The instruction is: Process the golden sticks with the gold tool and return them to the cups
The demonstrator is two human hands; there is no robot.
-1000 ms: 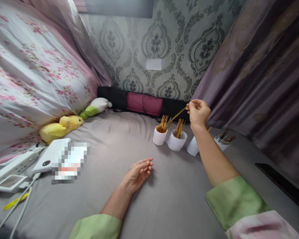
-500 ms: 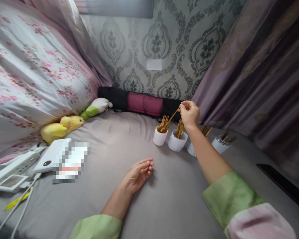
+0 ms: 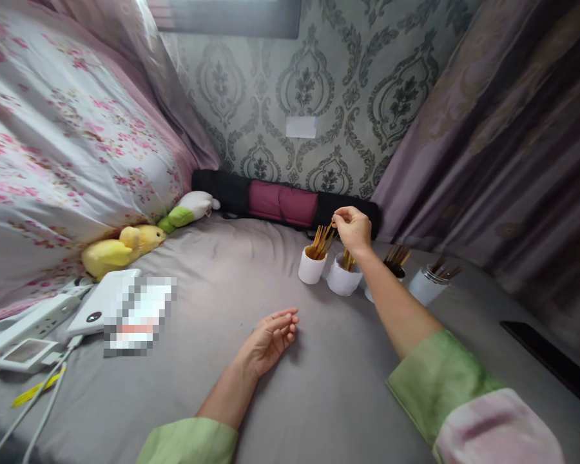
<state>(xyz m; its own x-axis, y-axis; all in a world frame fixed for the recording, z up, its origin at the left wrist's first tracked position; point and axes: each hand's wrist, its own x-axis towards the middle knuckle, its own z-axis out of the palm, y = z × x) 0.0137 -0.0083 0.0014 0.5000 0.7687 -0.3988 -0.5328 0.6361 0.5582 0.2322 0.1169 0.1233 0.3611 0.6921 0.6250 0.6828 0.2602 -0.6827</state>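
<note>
My right hand [image 3: 352,231] reaches forward and pinches the top end of a thin brown stick [image 3: 327,240] whose lower end is in the leftmost white cup [image 3: 311,267], among several other sticks. A second white cup [image 3: 341,278] with sticks stands just right of it, under my hand. Two more cups [image 3: 424,284] with darker sticks stand further right, one partly hidden by my forearm. My left hand [image 3: 269,339] rests on the grey bedsheet [image 3: 212,277], palm up, fingers loosely curled and apart, holding nothing.
A floral duvet [image 3: 53,161] is piled at the left, with a yellow plush toy [image 3: 118,246] and a green-white one [image 3: 186,209] at its foot. A white power bank, power strip [image 3: 24,325] and cables lie at the left. A black-and-maroon roll [image 3: 280,201] lies along the wall. A dark phone [image 3: 551,364] lies right.
My right hand has moved left and down with the stick, bringing it steeper and deeper into the leftmost cup. My left hand has stayed still.
</note>
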